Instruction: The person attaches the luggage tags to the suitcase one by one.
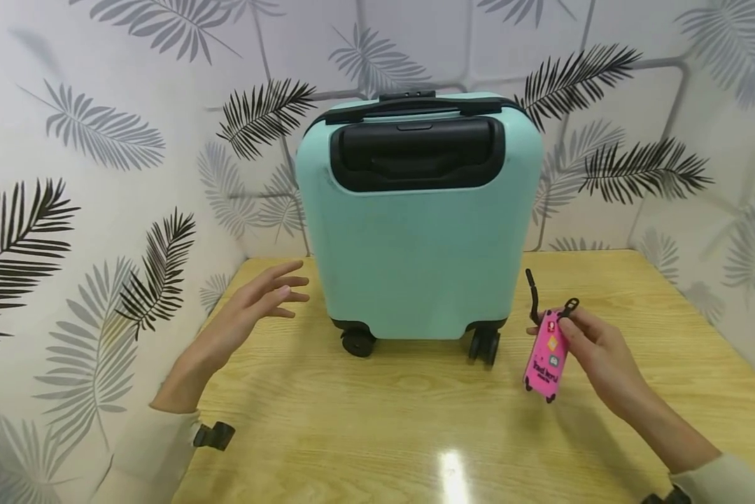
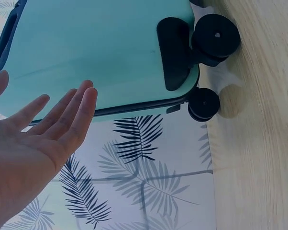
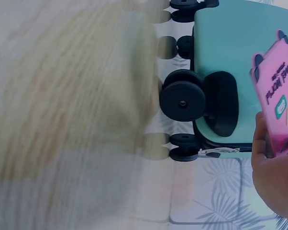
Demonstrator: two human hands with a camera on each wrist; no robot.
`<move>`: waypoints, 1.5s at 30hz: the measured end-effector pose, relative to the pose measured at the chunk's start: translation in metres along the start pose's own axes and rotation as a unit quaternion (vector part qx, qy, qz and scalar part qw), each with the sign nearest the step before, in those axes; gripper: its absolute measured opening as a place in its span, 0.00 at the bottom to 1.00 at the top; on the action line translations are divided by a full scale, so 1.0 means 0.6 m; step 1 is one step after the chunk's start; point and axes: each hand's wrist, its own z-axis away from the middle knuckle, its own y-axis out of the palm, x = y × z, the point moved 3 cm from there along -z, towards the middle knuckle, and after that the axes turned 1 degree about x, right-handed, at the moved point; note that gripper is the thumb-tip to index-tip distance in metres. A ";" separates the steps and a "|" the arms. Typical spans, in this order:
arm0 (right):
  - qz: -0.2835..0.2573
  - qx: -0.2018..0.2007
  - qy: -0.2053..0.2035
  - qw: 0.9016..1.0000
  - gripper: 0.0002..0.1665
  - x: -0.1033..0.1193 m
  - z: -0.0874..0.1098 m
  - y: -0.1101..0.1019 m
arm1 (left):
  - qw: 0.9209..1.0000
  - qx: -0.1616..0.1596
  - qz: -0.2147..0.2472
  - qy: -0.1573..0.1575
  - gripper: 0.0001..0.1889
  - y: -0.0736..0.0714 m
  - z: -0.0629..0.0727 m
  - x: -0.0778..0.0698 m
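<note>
On the wooden table: a mint-green suitcase, standing upright on its black wheels, pretty much mid-view from the head camera.
Suitcase top: black carry handle running across, with a big black recess in the shell just under it.
Right hand: pinching a pink luggage tag near its upper end, thumb on the front.
Pink tag spot: held up over the table, a bit tilted, near the suitcase's lower right corner but apart from it. It's got little colored pictures and dark lettering.
Black strap: one end sticks up past the tag.
Left hand: holding nothing, fingers loosely spread, beside the suitcase without touching it.
Backdrop: pale wall with grey and black leaf prints.
</note>
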 end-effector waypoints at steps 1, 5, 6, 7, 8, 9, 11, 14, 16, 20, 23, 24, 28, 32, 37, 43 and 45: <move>-0.003 -0.002 -0.006 1.000 0.22 0.002 -0.001 0.000 | 1.000 0.000 0.000 0.000 0.26 0.001 0.000 -0.003; 0.001 -0.017 -0.035 0.999 0.17 0.011 -0.003 0.001 | 1.000 0.003 0.001 0.006 0.25 0.003 0.000 -0.015; 0.006 -0.022 -0.042 0.999 0.16 0.013 -0.003 0.002 | 1.000 0.003 0.000 0.009 0.25 0.004 -0.001 -0.018; 0.013 -0.027 -0.048 0.998 0.16 0.015 -0.004 0.002 | 1.000 0.004 0.000 0.012 0.25 0.005 -0.001 -0.022; 0.015 -0.030 -0.054 0.998 0.15 0.017 -0.004 0.003 | 1.000 0.005 0.000 0.016 0.25 0.006 -0.002 -0.025; 0.017 -0.034 -0.059 0.998 0.15 0.020 -0.003 0.004 | 1.000 0.005 -0.001 0.018 0.25 0.007 -0.002 -0.028; 0.028 -0.042 -0.068 0.996 0.15 0.025 -0.004 0.005 | 1.000 0.006 -0.001 0.022 0.24 0.009 -0.003 -0.033; 0.074 -0.066 -0.086 0.991 0.14 0.035 -0.004 0.005 | 1.000 0.006 0.002 0.027 0.24 0.011 -0.003 -0.040; 0.088 -0.077 -0.094 0.989 0.14 0.042 -0.006 0.005 | 1.000 0.005 0.002 0.030 0.24 0.012 -0.003 -0.045; 0.070 -0.084 -0.117 0.987 0.15 0.054 -0.009 0.006 | 0.999 0.000 -0.002 0.039 0.25 0.012 -0.006 -0.055; 0.045 -0.088 -0.136 0.986 0.14 0.059 -0.010 0.006 | 0.999 -0.003 0.001 0.048 0.26 0.013 -0.007 -0.063; 0.039 -0.088 -0.141 0.985 0.13 0.061 -0.010 0.007 | 0.999 -0.003 0.003 0.051 0.26 0.014 -0.008 -0.066; 0.022 -0.095 -0.150 0.984 0.12 0.066 -0.012 0.009 | 0.998 0.000 0.015 0.063 0.26 0.020 -0.010 -0.076; 0.018 -0.105 -0.162 0.981 0.11 0.071 -0.017 0.014 | 0.997 0.005 0.016 0.069 0.26 0.027 -0.014 -0.085; 0.044 -0.120 -0.169 0.977 0.11 0.077 -0.022 0.021 | 0.997 0.004 0.020 0.077 0.26 0.029 -0.020 -0.093; 0.061 -0.138 -0.180 0.972 0.12 0.094 -0.024 0.023 | 0.996 0.001 0.023 0.091 0.25 0.034 -0.026 -0.102; 0.045 -0.139 -0.190 0.971 0.11 0.101 -0.027 0.023 | 0.995 -0.002 0.026 0.096 0.25 0.038 -0.029 -0.107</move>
